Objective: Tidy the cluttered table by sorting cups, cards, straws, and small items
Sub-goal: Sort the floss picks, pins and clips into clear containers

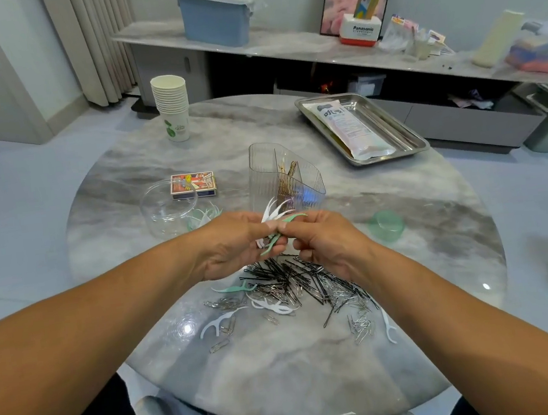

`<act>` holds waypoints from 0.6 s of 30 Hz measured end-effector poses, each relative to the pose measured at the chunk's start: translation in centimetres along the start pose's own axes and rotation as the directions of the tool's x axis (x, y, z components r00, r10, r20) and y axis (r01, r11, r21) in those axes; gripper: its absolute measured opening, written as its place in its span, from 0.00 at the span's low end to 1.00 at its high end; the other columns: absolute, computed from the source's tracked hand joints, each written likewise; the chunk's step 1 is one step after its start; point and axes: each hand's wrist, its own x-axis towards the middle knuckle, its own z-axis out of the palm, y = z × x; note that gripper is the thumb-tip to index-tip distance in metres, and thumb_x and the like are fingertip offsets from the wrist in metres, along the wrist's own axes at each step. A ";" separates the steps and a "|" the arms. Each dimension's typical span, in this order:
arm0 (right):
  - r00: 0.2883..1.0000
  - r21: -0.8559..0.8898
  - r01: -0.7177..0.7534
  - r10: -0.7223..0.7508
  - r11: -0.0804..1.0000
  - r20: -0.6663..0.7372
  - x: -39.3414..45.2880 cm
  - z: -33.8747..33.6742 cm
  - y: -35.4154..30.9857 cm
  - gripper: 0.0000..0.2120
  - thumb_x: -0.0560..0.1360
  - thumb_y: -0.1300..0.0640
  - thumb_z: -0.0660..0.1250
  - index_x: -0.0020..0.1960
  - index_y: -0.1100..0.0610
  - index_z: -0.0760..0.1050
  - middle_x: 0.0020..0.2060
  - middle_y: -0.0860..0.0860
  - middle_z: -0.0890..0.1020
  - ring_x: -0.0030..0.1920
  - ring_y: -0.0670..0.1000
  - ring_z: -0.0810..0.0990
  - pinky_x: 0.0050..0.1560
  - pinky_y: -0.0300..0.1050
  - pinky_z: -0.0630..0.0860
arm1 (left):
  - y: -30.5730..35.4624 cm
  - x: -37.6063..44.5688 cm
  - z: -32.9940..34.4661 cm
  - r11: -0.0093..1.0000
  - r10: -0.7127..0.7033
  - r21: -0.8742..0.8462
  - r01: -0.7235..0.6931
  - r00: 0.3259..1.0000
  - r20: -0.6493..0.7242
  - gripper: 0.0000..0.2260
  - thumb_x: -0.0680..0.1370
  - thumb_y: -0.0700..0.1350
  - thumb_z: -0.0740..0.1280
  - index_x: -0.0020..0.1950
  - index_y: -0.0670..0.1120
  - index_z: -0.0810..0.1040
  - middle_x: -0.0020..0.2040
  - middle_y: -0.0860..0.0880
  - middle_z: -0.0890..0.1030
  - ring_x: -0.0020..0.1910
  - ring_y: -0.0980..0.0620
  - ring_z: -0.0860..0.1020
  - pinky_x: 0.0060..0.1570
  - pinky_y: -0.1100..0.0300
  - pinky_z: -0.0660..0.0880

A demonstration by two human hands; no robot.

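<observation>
— Fingers first: what are they doing?
— Both sets are curled in and meet over the surface. The left hand grips a bunch of white picks, whose tips fan out above it. The right hand pinches a green pick between thumb and forefinger, touching the left hand's fingertips.
— How many white ones?
— Cannot tell; the hand hides their handles.
— And underneath?
— A heap of black pins mixed with clips, partly covered by the right wrist. Loose picks lie at its near left edge, and one more lies at the right.
— Farther out?
— Just behind the hands stands a clear ribbed holder with brownish pins inside, hard to make out. Left of it is a clear round tub holding some picks, half hidden by the left hand, and a card box behind it. A green lid lies to the right. At the back stand stacked cups, and a metal tray holds a packet; its print is unreadable.
</observation>
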 end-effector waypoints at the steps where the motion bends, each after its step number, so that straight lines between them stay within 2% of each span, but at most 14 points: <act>1: 1.000 -0.007 0.017 -0.017 1.000 -0.011 0.0 -0.1 0.1 0.03 0.74 0.63 0.75 0.46 0.59 0.81 0.33 0.52 0.81 0.29 0.45 0.73 0.24 0.35 0.67 | 0.0 0.0 0.0 1.000 0.009 0.023 -0.009 1.000 0.012 0.10 0.81 0.33 0.64 0.61 0.32 0.77 0.50 0.39 0.81 0.45 0.48 0.82 0.52 0.57 0.81; 4: 0.998 -0.110 0.057 -0.059 0.992 -0.020 -0.2 -0.2 -0.2 0.02 0.77 0.58 0.73 0.47 0.57 0.82 0.35 0.50 0.83 0.31 0.44 0.74 0.26 0.36 0.68 | 0.0 0.1 -0.1 0.996 0.031 0.081 -0.031 1.000 0.000 0.11 0.81 0.31 0.63 0.61 0.34 0.79 0.51 0.38 0.82 0.45 0.50 0.82 0.52 0.59 0.82; 7: 0.994 -0.239 0.097 -0.106 0.966 -0.025 -0.3 -0.1 -0.9 0.12 0.83 0.52 0.63 0.49 0.56 0.82 0.39 0.49 0.83 0.33 0.44 0.74 0.32 0.38 0.68 | 0.1 0.4 -0.2 0.994 0.043 0.105 -0.039 0.999 -0.032 0.10 0.81 0.31 0.62 0.60 0.36 0.79 0.48 0.40 0.83 0.42 0.52 0.82 0.47 0.62 0.83; 9: 0.988 -0.317 0.133 -0.152 0.939 -0.038 -0.6 0.1 -1.3 0.14 0.83 0.53 0.58 0.46 0.56 0.79 0.39 0.50 0.82 0.34 0.46 0.74 0.36 0.41 0.68 | 0.2 0.4 -0.2 0.995 0.037 0.096 -0.034 0.999 -0.039 0.09 0.82 0.32 0.62 0.59 0.36 0.79 0.45 0.41 0.82 0.40 0.53 0.82 0.45 0.62 0.82; 13: 0.973 -0.506 0.185 -0.228 0.843 -0.025 -0.8 -0.1 -1.5 0.14 0.78 0.54 0.56 0.37 0.53 0.75 0.35 0.51 0.78 0.36 0.49 0.73 0.40 0.48 0.68 | 0.5 0.0 0.2 1.000 0.022 0.013 -0.022 1.000 0.009 0.10 0.80 0.36 0.67 0.60 0.35 0.78 0.46 0.42 0.81 0.41 0.52 0.81 0.48 0.59 0.82; 18: 0.972 -0.570 0.208 -0.234 0.795 0.028 -1.2 -0.6 -2.4 0.13 0.76 0.56 0.57 0.34 0.54 0.72 0.32 0.52 0.73 0.35 0.50 0.68 0.38 0.49 0.65 | 0.9 -0.5 0.2 1.000 -0.004 0.005 0.003 0.996 0.094 0.14 0.77 0.36 0.69 0.61 0.34 0.77 0.52 0.41 0.80 0.43 0.52 0.81 0.46 0.63 0.80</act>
